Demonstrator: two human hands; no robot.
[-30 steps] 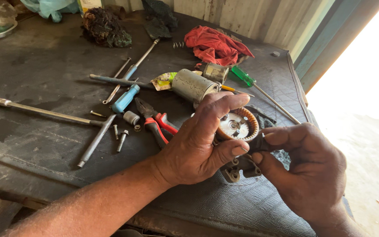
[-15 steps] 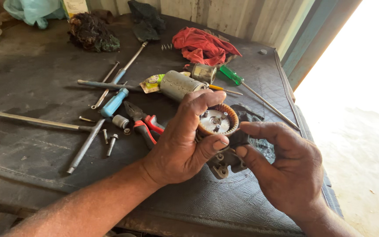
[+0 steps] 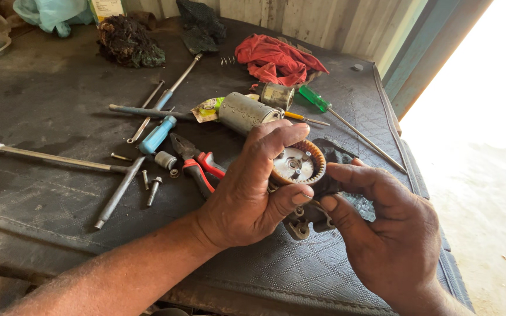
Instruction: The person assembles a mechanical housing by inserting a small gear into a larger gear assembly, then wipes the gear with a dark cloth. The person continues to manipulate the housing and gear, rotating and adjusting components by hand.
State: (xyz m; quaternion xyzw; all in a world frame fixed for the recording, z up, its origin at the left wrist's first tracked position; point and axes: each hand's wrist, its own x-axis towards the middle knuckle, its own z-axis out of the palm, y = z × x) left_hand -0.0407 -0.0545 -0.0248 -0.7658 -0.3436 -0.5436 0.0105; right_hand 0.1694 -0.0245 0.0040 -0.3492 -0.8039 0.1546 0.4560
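A person's left hand (image 3: 247, 196) grips a round motor part with a brown toothed ring (image 3: 297, 164), fingers curled over its top and thumb pressed under its near edge, holding it above the near right part of a dark rubber-matted workbench (image 3: 48, 193). The right hand (image 3: 385, 234) closes in from the right, thumb and fingers pinched on the dark metal housing (image 3: 308, 213) that hangs just below the ring. Just beyond the hands lies a grey metal cylinder (image 3: 244, 112), with a green-handled screwdriver (image 3: 323, 108) to its right and a red rag (image 3: 276, 58) at the far edge. Left of the left hand rest red-handled pliers (image 3: 197, 167), a blue-handled screwdriver (image 3: 158, 134), a small socket (image 3: 165, 160), loose bolts (image 3: 153, 190) and a long T-handle wrench (image 3: 48, 158). A dark crumpled cloth (image 3: 127, 47) sits at the far left
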